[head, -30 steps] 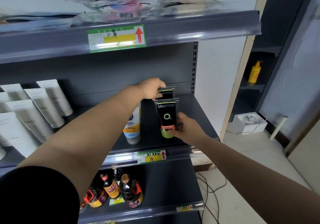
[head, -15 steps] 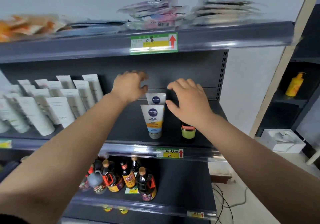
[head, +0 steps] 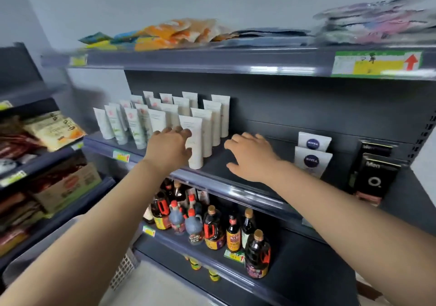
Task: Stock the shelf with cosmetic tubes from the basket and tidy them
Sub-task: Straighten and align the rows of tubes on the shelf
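Reaching: both hands stretch toward the middle shelf point(head: 236, 183), neither holding anything.
Basket: a grey crate-like edge point(head: 125, 268) shows low at left; I cannot tell what is in it.
White tubes: a block of tubes point(head: 165, 116) stands cap-down in rows at the shelf's left, the front one point(head: 195, 145) nearest the rail.
Left hand: the left hand point(head: 168, 147) is spread, fingers loose, just in front of the front tube and possibly brushing it.
Right hand: the right hand point(head: 250, 157) hovers palm-down and splayed over a bare stretch of shelf.
Nivea: two Nivea tubes point(head: 311, 159) stand one behind the other, right of the gap.
Men's: two black tubes point(head: 375, 175) stand at far right.
Handling: the tubes look light, soft-walled and top-heavy, so one nudge could likely topple a row; best pinched at the flat crimped top or steadied near the cap.
Other shelves: packets point(head: 179, 34) lie above; sauce bottles point(head: 212, 227) fill the shelf below.
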